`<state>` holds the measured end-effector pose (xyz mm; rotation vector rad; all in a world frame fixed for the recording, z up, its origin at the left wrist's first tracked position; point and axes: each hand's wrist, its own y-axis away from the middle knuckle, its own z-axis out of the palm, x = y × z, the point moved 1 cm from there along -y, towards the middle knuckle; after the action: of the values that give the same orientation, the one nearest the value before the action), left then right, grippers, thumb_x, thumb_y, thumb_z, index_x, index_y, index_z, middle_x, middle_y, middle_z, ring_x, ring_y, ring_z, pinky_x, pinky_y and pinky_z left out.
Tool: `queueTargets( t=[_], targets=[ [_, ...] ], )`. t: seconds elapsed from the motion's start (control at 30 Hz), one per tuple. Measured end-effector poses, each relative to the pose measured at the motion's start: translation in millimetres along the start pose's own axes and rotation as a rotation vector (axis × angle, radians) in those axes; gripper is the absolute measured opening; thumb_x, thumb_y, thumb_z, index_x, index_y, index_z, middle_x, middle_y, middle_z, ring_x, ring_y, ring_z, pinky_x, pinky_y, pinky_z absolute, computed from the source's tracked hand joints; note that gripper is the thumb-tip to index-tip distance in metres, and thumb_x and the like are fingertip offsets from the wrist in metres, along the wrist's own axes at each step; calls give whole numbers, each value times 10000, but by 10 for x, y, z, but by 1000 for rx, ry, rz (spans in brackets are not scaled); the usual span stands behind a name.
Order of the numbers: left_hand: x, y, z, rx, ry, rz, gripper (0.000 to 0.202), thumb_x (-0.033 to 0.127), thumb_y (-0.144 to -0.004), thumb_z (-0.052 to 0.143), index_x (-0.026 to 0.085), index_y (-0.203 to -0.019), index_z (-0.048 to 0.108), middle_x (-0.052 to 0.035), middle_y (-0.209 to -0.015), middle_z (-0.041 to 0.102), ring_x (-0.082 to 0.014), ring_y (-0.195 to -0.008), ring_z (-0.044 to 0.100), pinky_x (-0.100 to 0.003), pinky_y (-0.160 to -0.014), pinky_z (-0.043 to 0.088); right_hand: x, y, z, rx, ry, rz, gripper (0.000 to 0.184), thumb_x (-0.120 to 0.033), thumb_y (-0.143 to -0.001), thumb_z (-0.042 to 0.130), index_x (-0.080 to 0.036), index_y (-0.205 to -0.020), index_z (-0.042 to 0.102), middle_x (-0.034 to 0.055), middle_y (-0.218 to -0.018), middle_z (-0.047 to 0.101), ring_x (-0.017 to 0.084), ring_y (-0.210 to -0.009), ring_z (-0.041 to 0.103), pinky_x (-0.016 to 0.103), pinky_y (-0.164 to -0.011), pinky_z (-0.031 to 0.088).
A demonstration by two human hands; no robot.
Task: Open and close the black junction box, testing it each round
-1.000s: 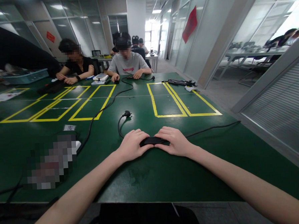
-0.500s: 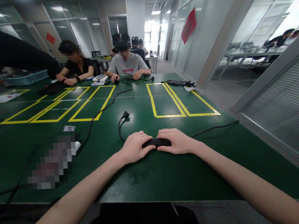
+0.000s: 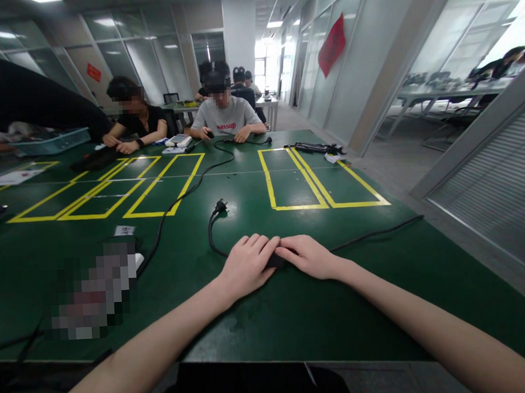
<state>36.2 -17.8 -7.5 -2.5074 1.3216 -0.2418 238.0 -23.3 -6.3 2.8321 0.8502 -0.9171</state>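
Between my hands, low over the green table (image 3: 247, 332), is a black power adapter (image 3: 275, 261), mostly covered by fingers. My left hand (image 3: 247, 263) wraps round its left part, thumb along the near side. My right hand (image 3: 312, 256) is closed at its right end, with fingertips meeting those of my left hand over the top. A black cord curls out on the left to a two-pin plug (image 3: 220, 207) lying on the table. Another thin black cable (image 3: 374, 232) runs off to the right from behind my right hand.
Yellow tape rectangles (image 3: 324, 206) mark the tabletop. A long black cable (image 3: 159, 225) crosses the left side beside a blurred-out object (image 3: 95, 293). Black cords (image 3: 315, 147) lie bundled at the far right. People sit across the table; a blue basket (image 3: 52, 143) stands far left.
My hands have drawn closer together, and their fingers now cover more of the adapter. My right thumb has moved from its near side up onto the top. The view has shifted slightly.
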Motion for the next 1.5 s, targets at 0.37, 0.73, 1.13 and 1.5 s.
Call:
queueTargets(
  t=[0.37, 0.73, 1.13, 1.5],
  targets=[
    [-73, -4, 24, -159, -28, -96, 324, 40, -819, 614, 147, -1124, 598, -121, -1065, 674, -303, -1003, 648, -429, -850, 542, -16, -22, 48, -4, -65, 110, 532, -497, -1087, 312, -196, -734, 573, 43, -748, 650, 176, -703, 589, 301, -700, 422],
    [-229, 8, 38, -120, 94, -132, 459, 111, -874, 662, 159, -1315, 546, -107, -1143, 702, -274, -1048, 674, -392, -906, 553, -22, 15, 98, 306, 389, -483, 226, -325, -1027, 560, -159, -1161, 634, 155, -1137, 708, 247, -979, 694, 354, -805, 558],
    [-418, 82, -85, -11, 225, 89, 313, 457, -1039, 541, 168, -961, 635, -58, -887, 703, -203, -792, 646, -314, -718, 486, 24, 28, 166, 228, 327, -338, 330, -393, -1082, 428, -148, -1161, 635, 154, -977, 732, 259, -859, 690, 377, -751, 501],
    [-349, 117, -72, 37, 72, 294, 388, 491, -1073, 454, 148, -1056, 634, -83, -935, 714, -223, -842, 643, -348, -721, 456, -85, -9, -4, -274, -737, 102, 357, -531, -944, 648, -218, -1007, 486, -32, -846, 628, 99, -619, 578, 208, -531, 427]
  ],
)
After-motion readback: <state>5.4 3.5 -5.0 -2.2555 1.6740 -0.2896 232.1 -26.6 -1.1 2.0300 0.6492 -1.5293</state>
